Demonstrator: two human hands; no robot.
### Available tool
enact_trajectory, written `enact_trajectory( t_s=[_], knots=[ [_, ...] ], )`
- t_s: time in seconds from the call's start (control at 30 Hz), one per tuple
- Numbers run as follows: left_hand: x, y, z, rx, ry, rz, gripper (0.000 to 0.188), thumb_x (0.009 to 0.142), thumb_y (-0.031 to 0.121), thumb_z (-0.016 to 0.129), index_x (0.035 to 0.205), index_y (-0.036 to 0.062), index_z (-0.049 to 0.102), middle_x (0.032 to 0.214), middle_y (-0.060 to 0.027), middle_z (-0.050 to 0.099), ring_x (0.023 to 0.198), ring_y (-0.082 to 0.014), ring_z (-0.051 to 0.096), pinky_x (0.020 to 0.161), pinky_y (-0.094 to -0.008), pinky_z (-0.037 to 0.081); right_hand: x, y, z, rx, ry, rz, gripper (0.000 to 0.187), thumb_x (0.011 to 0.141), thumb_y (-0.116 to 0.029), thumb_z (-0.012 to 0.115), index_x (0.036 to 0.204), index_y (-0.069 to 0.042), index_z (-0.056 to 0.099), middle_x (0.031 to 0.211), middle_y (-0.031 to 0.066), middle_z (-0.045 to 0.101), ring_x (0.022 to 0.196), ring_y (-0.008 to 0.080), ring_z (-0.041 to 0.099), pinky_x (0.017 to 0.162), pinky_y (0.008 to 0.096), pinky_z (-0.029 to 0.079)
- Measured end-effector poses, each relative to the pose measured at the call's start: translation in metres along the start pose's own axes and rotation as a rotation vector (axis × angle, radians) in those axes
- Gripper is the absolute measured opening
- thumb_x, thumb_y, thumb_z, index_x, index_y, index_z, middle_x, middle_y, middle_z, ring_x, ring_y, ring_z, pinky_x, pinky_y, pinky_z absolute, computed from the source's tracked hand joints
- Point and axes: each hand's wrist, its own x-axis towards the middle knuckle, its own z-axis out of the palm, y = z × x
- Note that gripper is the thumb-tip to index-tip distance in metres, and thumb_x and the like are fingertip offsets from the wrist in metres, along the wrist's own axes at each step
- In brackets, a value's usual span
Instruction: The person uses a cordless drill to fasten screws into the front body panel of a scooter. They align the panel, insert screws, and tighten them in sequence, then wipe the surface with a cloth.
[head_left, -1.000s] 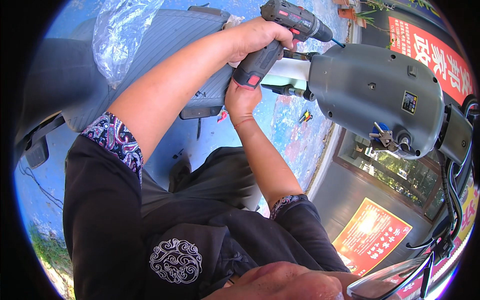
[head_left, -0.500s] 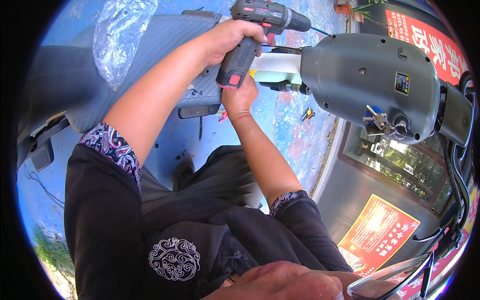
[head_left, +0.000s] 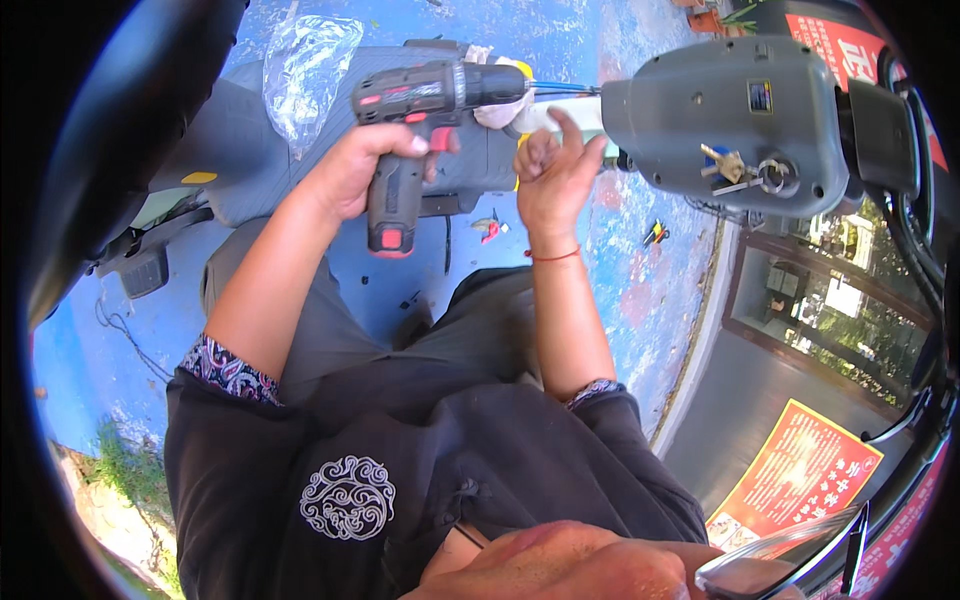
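Observation:
My left hand (head_left: 375,165) is wrapped round the handle of a black and red cordless drill (head_left: 410,92), held level with its chuck to the right. From the chuck a long thin blue-looking bit (head_left: 565,88) reaches to the near edge of a grey plastic scooter cover (head_left: 715,125). Just below the bit is my right hand (head_left: 558,185), its index finger and thumb apart and the other fingers loosely curled. I see nothing in it. A bunch of keys (head_left: 725,165) hangs from the lock in the cover.
Clear plastic wrap (head_left: 310,75) lies over the grey ribbed footboard (head_left: 390,60). A pale cloth (head_left: 497,112) shows behind the chuck. Small tools, one yellow and black (head_left: 656,234), lie on the blue floor (head_left: 480,250). Cables (head_left: 925,400) run along the right side.
The drill has come down and left in the picture and now sits level. My right hand has come out from behind its handle to beside the bit. The whole view has shifted slightly.

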Motion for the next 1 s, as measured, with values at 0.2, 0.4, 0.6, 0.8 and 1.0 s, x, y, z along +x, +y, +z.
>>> enact_trajectory(
  t_s=[0.2, 0.4, 0.6, 0.8, 1.0],
  knots=[
    [-0.053, -0.016, -0.001, 0.019, 0.009, -0.015, 0.043, 0.080, 0.016, 0.064, 0.118, -0.0021, 0.069, 0.107, -0.0126, 0.074, 0.082, -0.0183, 0.068, 0.077, -0.0329, 0.057, -0.005, -0.035, 0.025, -0.228, -0.087, -0.026, 0.043, 0.112, -0.041, 0.049, 0.116, 0.000, 0.060, 0.072, 0.0002, 0.043, 0.056, 0.0096, 0.033, 0.052, 0.0285, 0.028],
    [-0.094, -0.024, -0.004, 0.064, 0.061, -0.002, 0.042, 0.081, 0.018, 0.065, 0.116, -0.0040, 0.069, 0.105, -0.0131, 0.074, 0.083, -0.0180, 0.068, 0.076, -0.0322, 0.057, -0.030, -0.017, 0.007, 0.008, 0.078, 0.053, 0.021, 0.111, -0.020, 0.051, 0.107, -0.001, 0.061, 0.072, -0.0029, 0.043, 0.057, 0.0081, 0.034, 0.052, 0.0261, 0.029],
    [-0.123, 0.001, -0.012, -0.020, 0.052, -0.006, 0.045, 0.081, 0.021, 0.066, 0.116, -0.0076, 0.067, 0.091, -0.0125, 0.070, 0.084, -0.0196, 0.065, 0.080, -0.0306, 0.053, -0.101, 0.053, -0.024, -0.533, -0.354, 0.817, 0.026, 0.099, -0.028, 0.072, 0.100, -0.002, 0.075, 0.078, -0.0012, 0.061, 0.067, 0.0086, 0.056, 0.058, 0.0241, 0.048],
    [-0.163, 0.007, -0.031, 0.162, 0.161, 0.087, 0.046, 0.081, 0.020, 0.066, 0.117, -0.0078, 0.067, 0.095, -0.0146, 0.071, 0.084, -0.0210, 0.066, 0.082, -0.0320, 0.054, -0.109, 0.178, -0.009, -1.012, -0.788, 0.752, 0.038, 0.092, -0.036, 0.076, 0.094, 0.001, 0.078, 0.088, 0.0100, 0.072, 0.079, 0.0235, 0.069, 0.073, 0.0384, 0.057],
    [-0.224, -0.004, -0.005, 0.190, 0.521, 0.106, 0.059, 0.071, 0.024, 0.071, 0.120, -0.0087, 0.065, 0.100, -0.0168, 0.072, 0.084, -0.0242, 0.068, 0.090, -0.0385, 0.053, -0.081, 0.300, 0.037, -1.467, -0.620, 0.271, 0.047, 0.090, -0.041, 0.076, 0.113, -0.001, 0.074, 0.116, 0.0244, 0.073, 0.112, 0.0409, 0.069, 0.097, 0.0489, 0.054]
  ],
)
